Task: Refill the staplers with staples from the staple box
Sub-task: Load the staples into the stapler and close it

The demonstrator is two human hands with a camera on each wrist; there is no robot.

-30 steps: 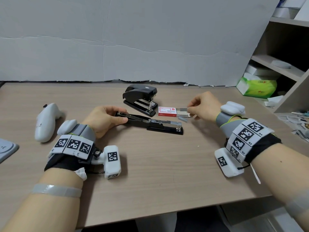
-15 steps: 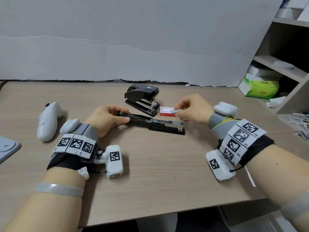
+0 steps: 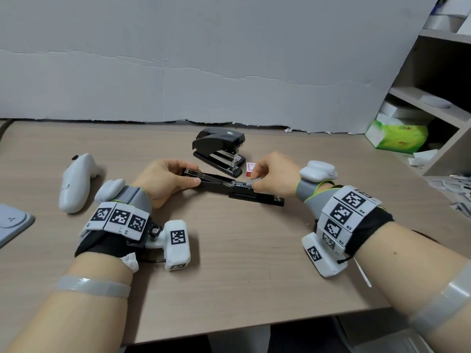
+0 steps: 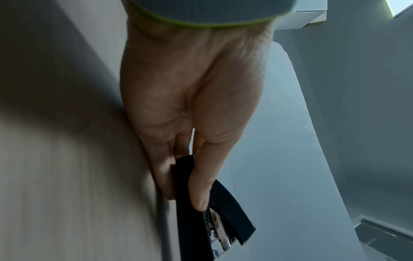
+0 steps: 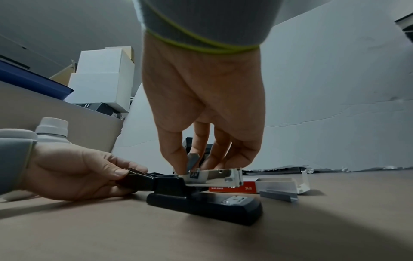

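Observation:
An opened black stapler (image 3: pixel 254 197) lies mid-table, its top cover swung back to the left. My left hand (image 3: pixel 193 175) grips that cover (image 4: pixel 185 178) between thumb and fingers. My right hand (image 3: pixel 254 179) pinches a grey strip of staples (image 5: pixel 193 159) just above the rear of the metal magazine (image 5: pixel 214 174). The red and white staple box (image 5: pixel 232 188) lies behind the stapler with its drawer (image 5: pixel 279 182) pulled out. A loose staple strip (image 5: pixel 279 195) lies beside it. A second black stapler (image 3: pixel 219 146) stands closed further back.
A white controller (image 3: pixel 75 183) lies at the left, with a grey device (image 3: pixel 12 222) at the left edge. A white board (image 3: pixel 204 59) closes off the back of the table. At the right, shelves (image 3: pixel 420 103) hold a green tissue pack (image 3: pixel 397 135).
My right hand has carried the staple strip leftward from the box to just over the open stapler's magazine. My left hand keeps its grip on the cover.

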